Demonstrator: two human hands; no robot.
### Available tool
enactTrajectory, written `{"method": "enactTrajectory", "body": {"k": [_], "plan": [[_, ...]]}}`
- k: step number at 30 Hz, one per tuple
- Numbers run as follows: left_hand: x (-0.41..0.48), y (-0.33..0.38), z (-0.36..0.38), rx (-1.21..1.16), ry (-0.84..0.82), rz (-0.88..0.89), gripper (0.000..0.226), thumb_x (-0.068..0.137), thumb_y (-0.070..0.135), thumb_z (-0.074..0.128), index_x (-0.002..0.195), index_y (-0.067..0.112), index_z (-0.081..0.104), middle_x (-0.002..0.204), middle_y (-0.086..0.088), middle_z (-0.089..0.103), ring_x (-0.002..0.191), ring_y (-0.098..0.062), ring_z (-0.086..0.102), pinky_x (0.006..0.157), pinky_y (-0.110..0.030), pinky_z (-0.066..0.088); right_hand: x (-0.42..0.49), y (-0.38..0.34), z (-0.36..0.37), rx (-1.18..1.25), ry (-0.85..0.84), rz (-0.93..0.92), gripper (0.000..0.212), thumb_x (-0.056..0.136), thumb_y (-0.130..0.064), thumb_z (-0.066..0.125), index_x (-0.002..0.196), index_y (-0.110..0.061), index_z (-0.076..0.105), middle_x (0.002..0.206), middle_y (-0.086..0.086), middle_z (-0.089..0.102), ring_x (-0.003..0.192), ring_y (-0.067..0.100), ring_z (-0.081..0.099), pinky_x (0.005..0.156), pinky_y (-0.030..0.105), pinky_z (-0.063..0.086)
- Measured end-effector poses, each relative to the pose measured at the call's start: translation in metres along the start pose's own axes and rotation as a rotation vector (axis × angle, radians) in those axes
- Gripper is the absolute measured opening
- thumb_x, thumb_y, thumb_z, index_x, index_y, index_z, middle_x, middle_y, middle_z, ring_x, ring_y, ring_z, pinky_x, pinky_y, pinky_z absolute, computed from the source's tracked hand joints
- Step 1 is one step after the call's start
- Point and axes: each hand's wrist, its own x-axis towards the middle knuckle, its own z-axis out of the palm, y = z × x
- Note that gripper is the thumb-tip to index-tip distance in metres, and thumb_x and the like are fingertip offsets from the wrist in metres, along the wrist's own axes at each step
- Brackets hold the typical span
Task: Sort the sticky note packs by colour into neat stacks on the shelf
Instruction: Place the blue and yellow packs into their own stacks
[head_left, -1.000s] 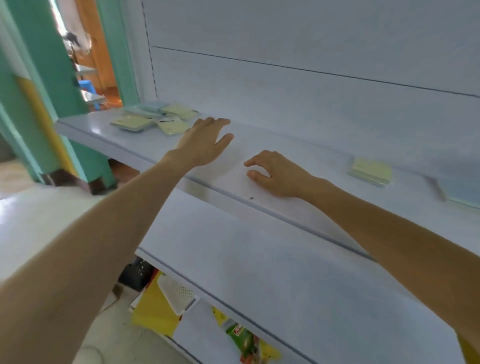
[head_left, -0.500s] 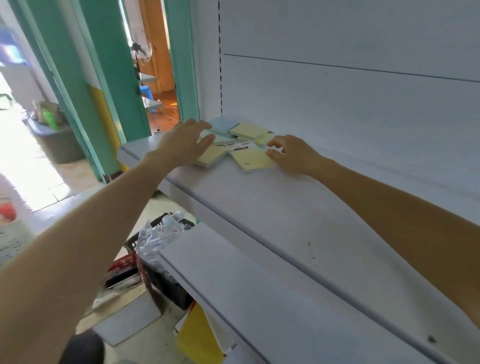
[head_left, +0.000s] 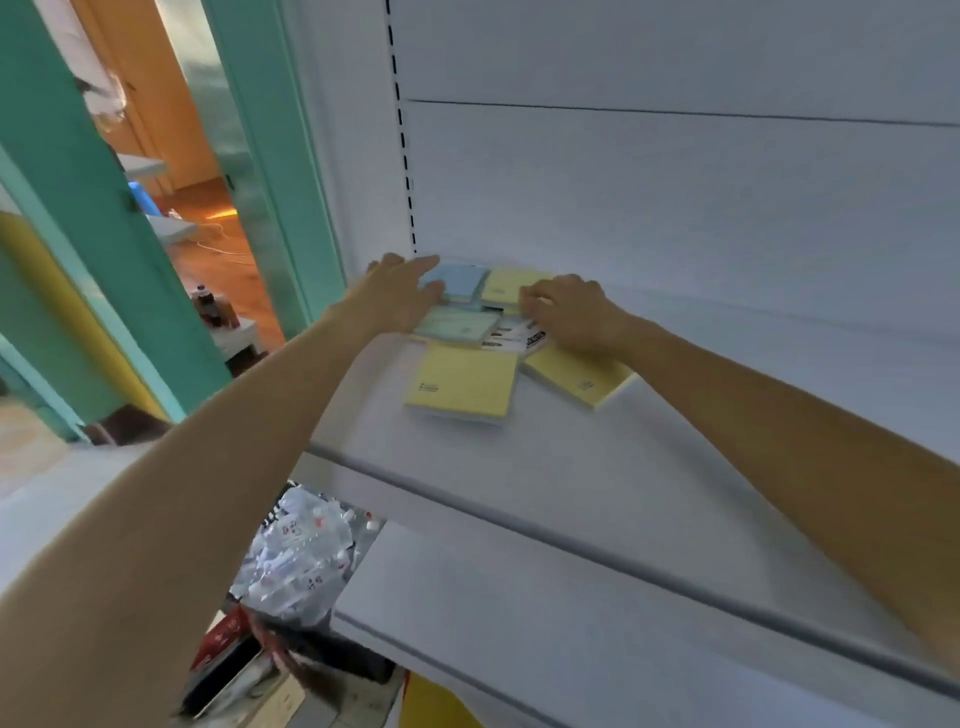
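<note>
Several sticky note packs lie in a loose pile at the left end of the white shelf (head_left: 597, 467). At the back lie a blue pack (head_left: 462, 283) and a yellow pack (head_left: 506, 285). In front of them are a pale green pack (head_left: 457, 325), a white printed pack (head_left: 511, 338) and two more yellow packs (head_left: 462, 382) (head_left: 576, 374). My left hand (head_left: 400, 293) reaches in from the left with fairly straight fingers and touches the blue pack's left edge. My right hand (head_left: 569, 312) lies over the pile, its curled fingers on the back yellow pack's near edge.
A slotted upright (head_left: 402, 156) and the shelf's white back panel (head_left: 675, 197) close the corner behind the pile. A lower shelf (head_left: 571, 639) juts out below. Plastic-wrapped bottles (head_left: 301, 556) sit on the floor at left, beside a green door frame (head_left: 280, 156).
The view has swung and moved in on the pile at the shelf's left end. Both hands have moved further back, the left to the blue pack and the right to the back yellow pack.
</note>
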Motion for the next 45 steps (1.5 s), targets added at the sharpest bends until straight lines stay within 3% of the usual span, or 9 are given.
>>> {"method": "enactTrajectory", "body": {"k": [9, 16, 23, 27, 29, 35, 37, 41, 45], "plan": [[0.022, 0.005, 0.001, -0.135, -0.029, -0.079, 0.057, 0.089, 0.043, 0.048, 0.138, 0.016, 0.037, 0.139, -0.017, 0.047, 0.123, -0.036, 0.048, 0.103, -0.041, 0.041, -0.019, 0.003, 0.003, 0.226, 0.189, 0.135, 0.024, 0.091, -0.035, 0.046, 0.106, -0.018, 0.056, 0.083, -0.008, 0.051, 0.086, 0.018, 0.048, 0.064, 0.027, 0.036], [0.027, 0.021, -0.011, -0.271, 0.045, 0.035, 0.06, 0.081, 0.018, 0.064, 0.135, 0.014, 0.038, 0.138, -0.019, 0.04, 0.122, -0.032, 0.046, 0.097, -0.034, 0.04, -0.026, 0.005, 0.001, 0.47, 0.37, 0.202, 0.025, 0.08, -0.009, 0.058, 0.103, -0.016, 0.064, 0.086, -0.007, 0.052, 0.074, 0.01, 0.051, 0.061, 0.019, 0.039], [0.026, 0.045, -0.015, -0.459, -0.087, 0.022, 0.049, 0.088, 0.0, 0.037, 0.132, 0.02, 0.046, 0.139, -0.013, 0.034, 0.108, -0.027, 0.046, 0.083, -0.03, 0.045, -0.025, 0.005, -0.016, 0.833, 0.273, 0.366, 0.039, 0.079, 0.004, 0.044, 0.104, -0.017, 0.064, 0.06, 0.002, 0.041, 0.05, 0.013, 0.033, 0.05, 0.021, 0.033], [0.019, 0.047, -0.014, -0.547, -0.146, -0.042, 0.027, 0.093, 0.001, 0.033, 0.084, 0.016, 0.054, 0.096, -0.008, 0.048, 0.088, -0.02, 0.046, 0.058, -0.025, 0.041, -0.025, 0.01, -0.019, 0.854, 0.325, 0.346, 0.034, 0.085, 0.002, 0.043, 0.104, -0.016, 0.065, 0.064, 0.0, 0.045, 0.055, 0.01, 0.039, 0.056, 0.018, 0.038], [0.019, 0.045, -0.014, -0.511, -0.191, -0.041, 0.026, 0.09, -0.002, 0.036, 0.077, 0.015, 0.05, 0.088, -0.007, 0.046, 0.086, -0.021, 0.047, 0.057, -0.024, 0.04, -0.024, 0.015, -0.019, 0.791, 0.351, 0.291, 0.035, 0.086, 0.001, 0.044, 0.113, -0.012, 0.062, 0.074, 0.0, 0.051, 0.061, 0.009, 0.045, 0.061, 0.018, 0.042], [0.017, 0.038, -0.022, -0.766, -0.238, -0.075, 0.04, 0.085, -0.004, 0.047, 0.119, 0.013, 0.057, 0.109, -0.006, 0.047, 0.099, -0.02, 0.046, 0.071, -0.026, 0.049, -0.024, 0.024, -0.018, 0.717, 0.418, 0.2, 0.044, 0.087, 0.006, 0.042, 0.125, -0.015, 0.052, 0.131, 0.005, 0.047, 0.094, 0.018, 0.054, 0.089, 0.035, 0.053], [0.016, 0.042, -0.023, -0.83, -0.222, -0.085, 0.045, 0.086, -0.007, 0.045, 0.126, 0.01, 0.054, 0.114, -0.008, 0.044, 0.101, -0.02, 0.045, 0.076, -0.026, 0.045, -0.025, 0.024, -0.022, 0.685, 0.494, 0.152, 0.047, 0.086, 0.007, 0.041, 0.127, -0.014, 0.051, 0.136, 0.006, 0.046, 0.094, 0.018, 0.052, 0.084, 0.026, 0.054], [0.011, 0.064, -0.022, -0.947, -0.139, -0.086, 0.049, 0.087, -0.01, 0.039, 0.132, 0.008, 0.047, 0.134, -0.016, 0.044, 0.103, -0.021, 0.043, 0.085, -0.027, 0.043, -0.03, 0.03, -0.038, 0.712, 0.569, 0.147, 0.048, 0.086, 0.007, 0.039, 0.128, -0.011, 0.05, 0.136, 0.009, 0.047, 0.092, 0.021, 0.053, 0.047, 0.002, 0.041], [0.0, 0.103, -0.017, -1.026, -0.06, -0.045, 0.051, 0.086, -0.009, 0.043, 0.132, 0.012, 0.048, 0.116, -0.013, 0.045, 0.097, -0.022, 0.044, 0.063, -0.022, 0.043, -0.062, 0.053, -0.063, 0.675, 0.608, 0.156, 0.048, 0.085, 0.008, 0.04, 0.127, -0.011, 0.052, 0.135, 0.008, 0.048, 0.09, 0.021, 0.053, 0.062, 0.01, 0.048]]}}
